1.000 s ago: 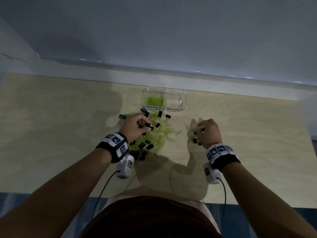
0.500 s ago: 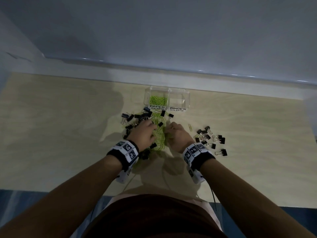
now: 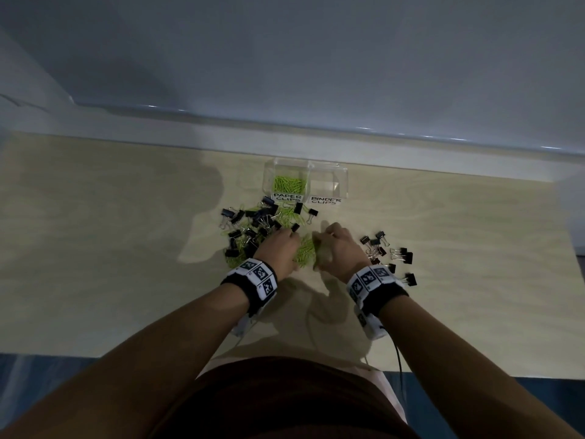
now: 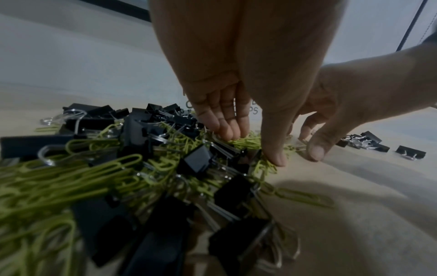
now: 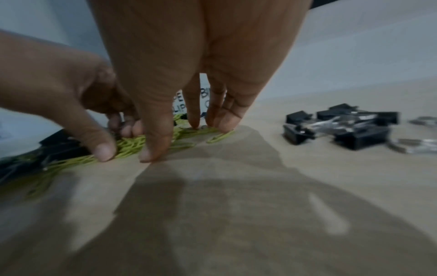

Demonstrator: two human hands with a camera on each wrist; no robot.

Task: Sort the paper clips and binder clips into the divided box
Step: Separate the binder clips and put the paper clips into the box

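A person's left hand and right hand, fingers straight and fingertips down, press inward on a heap of thin green wire paper clips on the pale wood-grain desk, just in front of the clear divided box. Boxy black binder clips with silver wire handles tangle into the heap's left side, so a scoop could likely carry some into the box's paper-clip half

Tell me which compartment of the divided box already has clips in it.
The left compartment, labelled PAPER CLIPS, holds a heap of green paper clips. The right compartment, labelled BINDER CLIPS, looks bare; the black binder clips lie on the table.
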